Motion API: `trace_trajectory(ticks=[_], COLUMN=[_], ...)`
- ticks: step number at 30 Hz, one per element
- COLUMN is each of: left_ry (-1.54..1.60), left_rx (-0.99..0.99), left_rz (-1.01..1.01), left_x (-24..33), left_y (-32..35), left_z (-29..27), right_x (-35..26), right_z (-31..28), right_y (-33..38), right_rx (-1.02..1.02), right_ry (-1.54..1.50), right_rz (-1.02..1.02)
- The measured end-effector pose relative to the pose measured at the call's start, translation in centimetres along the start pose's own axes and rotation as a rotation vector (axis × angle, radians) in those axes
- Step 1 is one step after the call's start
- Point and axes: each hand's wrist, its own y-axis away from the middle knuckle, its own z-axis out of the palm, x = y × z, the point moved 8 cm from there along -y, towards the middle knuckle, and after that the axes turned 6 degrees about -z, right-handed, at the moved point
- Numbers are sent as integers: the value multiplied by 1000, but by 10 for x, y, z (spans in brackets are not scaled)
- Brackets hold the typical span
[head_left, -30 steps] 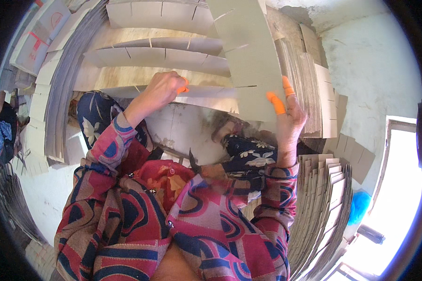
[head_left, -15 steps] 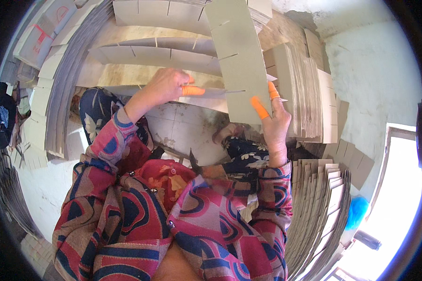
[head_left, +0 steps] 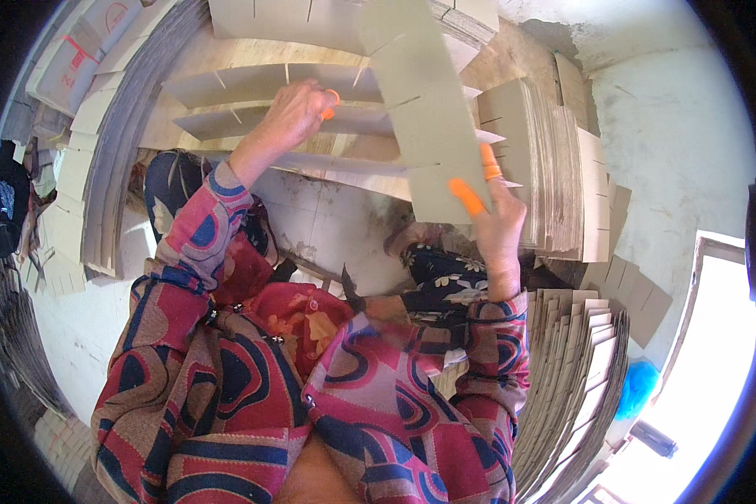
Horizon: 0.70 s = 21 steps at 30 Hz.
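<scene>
My right hand (head_left: 500,218), with orange finger covers on thumb and finger, grips the near end of a long grey slotted cardboard strip (head_left: 433,122). This strip runs away from me, lying across several crosswise strips that stand on edge. My left hand (head_left: 294,118), also with orange finger covers, is closed at the middle crosswise cardboard strip (head_left: 227,123), left of the long one. Its fingertips are partly hidden. Beyond it stands the far crosswise strip (head_left: 244,84); the near one (head_left: 353,164) runs below my left hand.
A wooden board (head_left: 155,126) lies under the strips. Stacks of slotted cardboard stand at right (head_left: 554,176), left (head_left: 113,151) and lower right (head_left: 563,370). A blue bag (head_left: 638,388) is near the bright doorway. My patterned trouser legs are below the board.
My left hand has moved away from me, from the near crosswise strip to the middle one. The crosswise strips have shifted slightly. My right hand stays on the long strip.
</scene>
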Motion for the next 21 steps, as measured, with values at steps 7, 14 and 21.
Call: trace_trajectory(ticks=[7,14,21], left_ry=[74,101,76], left_rx=[42,30,-32], left_rz=[-12,11,-104], left_x=[0,-5,-8], left_y=[1,1,0], left_z=[-1,5,6], right_x=[-2,-6,31], right_z=[23,44,94], right_y=[-6,-20,-5], right_rx=[-148,-253,-451], right_ry=[-15,-54,45], right_rz=[-81,-252,-208])
